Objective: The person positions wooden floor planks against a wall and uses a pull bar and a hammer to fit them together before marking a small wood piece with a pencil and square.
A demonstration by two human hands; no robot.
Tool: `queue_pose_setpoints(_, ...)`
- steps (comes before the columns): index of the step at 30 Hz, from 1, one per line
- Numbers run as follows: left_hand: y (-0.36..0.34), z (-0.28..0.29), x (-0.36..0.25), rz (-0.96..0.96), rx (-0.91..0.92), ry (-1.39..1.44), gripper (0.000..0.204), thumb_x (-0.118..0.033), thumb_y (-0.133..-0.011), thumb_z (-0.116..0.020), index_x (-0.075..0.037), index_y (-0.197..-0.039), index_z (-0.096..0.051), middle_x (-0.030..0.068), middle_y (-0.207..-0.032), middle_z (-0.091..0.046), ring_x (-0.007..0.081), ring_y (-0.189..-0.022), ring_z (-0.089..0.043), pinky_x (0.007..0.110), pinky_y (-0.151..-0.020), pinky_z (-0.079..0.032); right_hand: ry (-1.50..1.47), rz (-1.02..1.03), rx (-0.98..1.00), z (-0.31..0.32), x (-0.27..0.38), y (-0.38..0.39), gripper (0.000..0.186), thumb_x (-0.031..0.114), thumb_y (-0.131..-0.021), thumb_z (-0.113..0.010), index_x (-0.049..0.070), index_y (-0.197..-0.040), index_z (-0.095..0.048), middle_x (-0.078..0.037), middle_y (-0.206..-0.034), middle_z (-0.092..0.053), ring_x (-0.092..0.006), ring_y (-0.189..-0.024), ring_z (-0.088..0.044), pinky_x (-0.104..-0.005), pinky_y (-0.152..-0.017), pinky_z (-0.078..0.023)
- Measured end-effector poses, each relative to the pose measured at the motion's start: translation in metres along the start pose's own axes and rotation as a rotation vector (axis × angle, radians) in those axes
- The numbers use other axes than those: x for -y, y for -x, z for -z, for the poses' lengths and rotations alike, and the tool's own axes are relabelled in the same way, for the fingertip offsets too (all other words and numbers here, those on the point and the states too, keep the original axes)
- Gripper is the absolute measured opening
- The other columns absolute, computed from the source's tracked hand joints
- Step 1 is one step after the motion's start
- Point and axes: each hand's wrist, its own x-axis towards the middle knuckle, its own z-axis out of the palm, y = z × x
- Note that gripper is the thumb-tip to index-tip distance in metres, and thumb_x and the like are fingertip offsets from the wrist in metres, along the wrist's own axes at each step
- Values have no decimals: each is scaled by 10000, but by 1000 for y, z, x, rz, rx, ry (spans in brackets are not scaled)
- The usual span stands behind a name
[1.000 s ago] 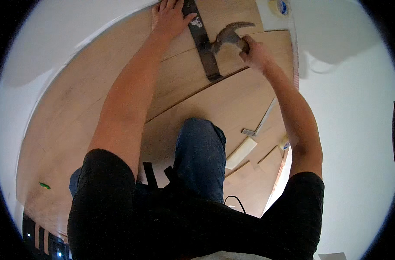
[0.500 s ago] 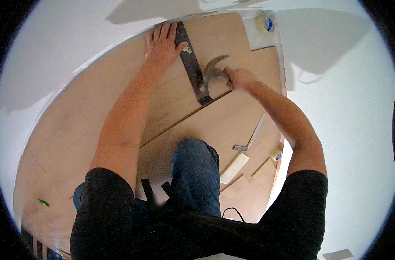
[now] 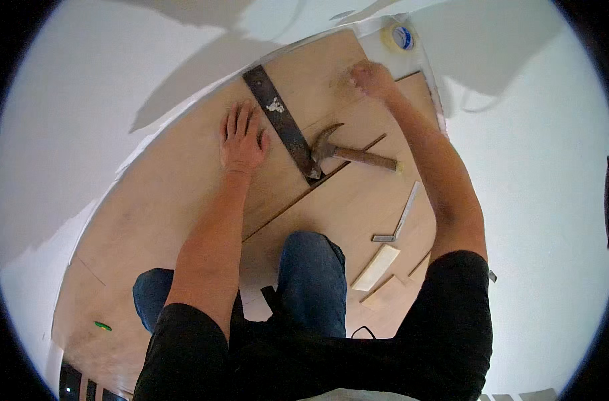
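My left hand (image 3: 243,139) lies flat on the wood-look floor planks (image 3: 184,167), fingers spread, just left of a dark flat metal pull bar (image 3: 281,113). The bar slants from near the wall to a gap between planks. A claw hammer (image 3: 361,156) with a wooden handle rests across that gap, its head against the bar's near end. My right hand (image 3: 373,79) is over the planks at the far right, away from the hammer. Its fingers look bent but are smeared, and I cannot make out anything in them.
A tape roll (image 3: 399,39) stands in the far corner by the white wall (image 3: 518,200). To the right of my knee (image 3: 311,274) lie a small try square (image 3: 401,217), a pale wood block (image 3: 375,267) and plank offcuts (image 3: 388,294). A green object (image 3: 102,326) is at left.
My right hand has let go of the hammer and moved farther away. The hammer now lies on the floor. My left hand has come off the bar onto the planks beside it.
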Motion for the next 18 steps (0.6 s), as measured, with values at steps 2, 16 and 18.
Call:
queue_pose_setpoints(2,0,-4,1,-5,-27,21,580,-359,-974,-549,-138,-1509,-504,69,-1636,-370,312,-1539,-280,510,-1275,-184,-560,-207,-267,10,-10,-61,247,248,-1000,-603,11,-1005,-674,-91,-842,-722,-167,-669,-659,-304,-568,-522)
queue_pose_setpoints(16,-4,5,-3,24,-9,92,622,-251,-894,-591,-158,-1503,-506,67,-1645,-375,334,-1521,-316,533,-1250,-220,-1193,-475,-281,4,-19,-152,125,122,-944,-659,83,-837,-608,-26,-667,-585,-119,-480,-489,-270,-375,-347)
queue_pose_setpoints(18,-5,5,-4,19,-23,92,633,-248,-883,-592,-163,-1504,-505,67,-1642,-380,332,-1521,-318,535,-1250,-218,-1340,-320,-299,-1,-27,-145,88,121,-939,-672,46,-936,-626,-46,-728,-599,-144,-535,-541,-286,-397,-406)
